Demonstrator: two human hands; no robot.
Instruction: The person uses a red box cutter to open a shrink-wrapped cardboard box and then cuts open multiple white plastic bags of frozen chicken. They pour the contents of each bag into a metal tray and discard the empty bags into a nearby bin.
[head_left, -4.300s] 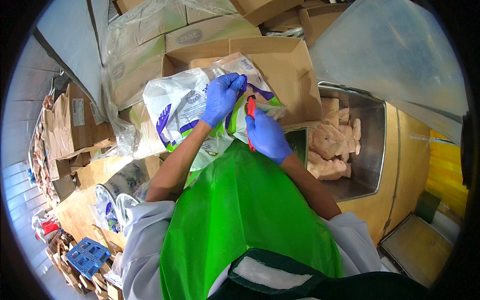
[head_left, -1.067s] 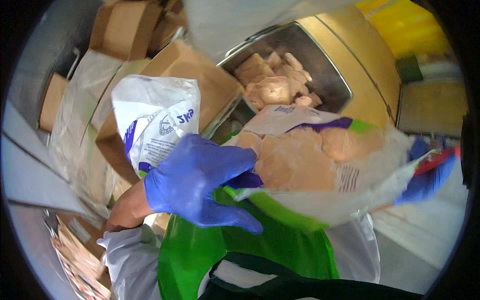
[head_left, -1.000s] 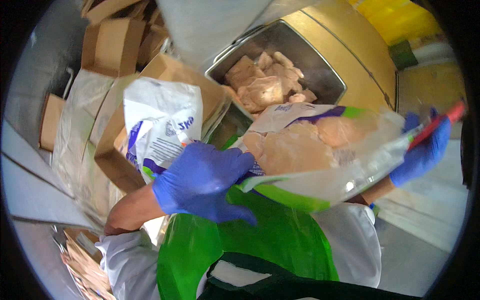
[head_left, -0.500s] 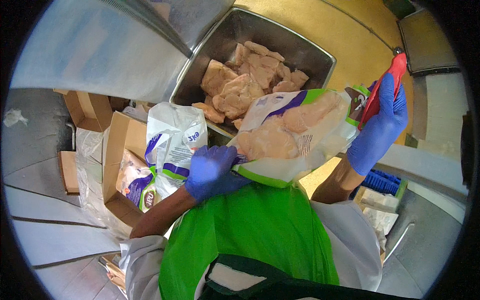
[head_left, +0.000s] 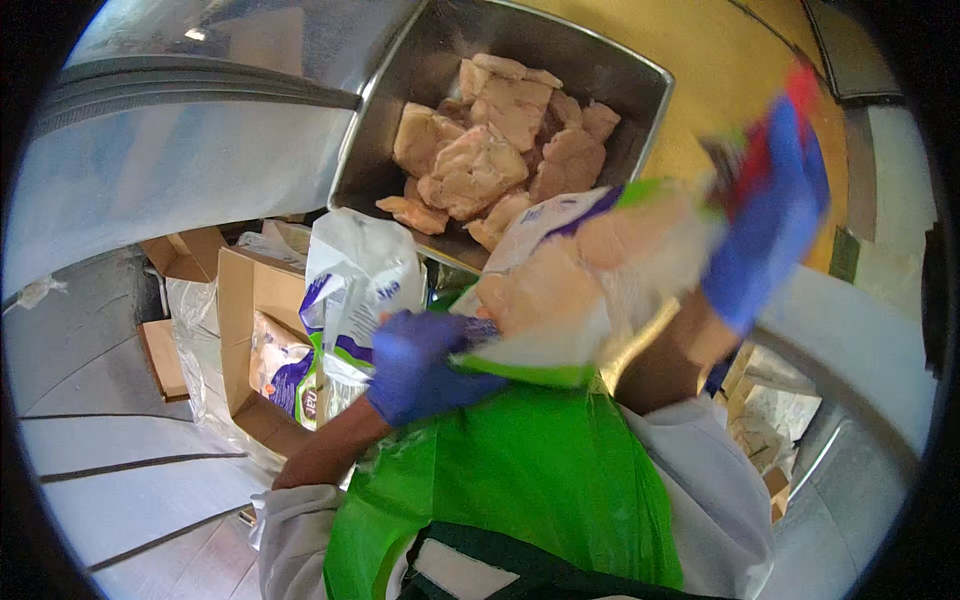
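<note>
My blue-gloved left hand (head_left: 422, 365) is closed on the lower left end of a white, purple and green plastic bag (head_left: 540, 352) showing raw chicken pieces inside. My right hand (head_left: 765, 205), raised at the right and motion-blurred, is closed around a red tool (head_left: 795, 92) at the bag's other end. Just beyond the bag, a steel bin (head_left: 380, 160) contains several pale raw chicken pieces (head_left: 470, 170). A second white bag (head_left: 365, 260) stands left of my left hand, by an open cardboard box (head_left: 235, 370) with another printed bag (head_left: 280, 365) inside.
A yellow work surface (head_left: 700, 70) lies around the bin's right side. Pale panels (head_left: 160, 180) border the bin on the left. Plastic wrap (head_left: 195, 350) hangs beside more cardboard boxes (head_left: 165, 360). A green apron (head_left: 500, 480) covers my front.
Over the last seconds my hands have moved from over the cardboard box toward the steel bin, carrying the bag. Since half a second ago my right hand has risen slightly with the red tool.
</note>
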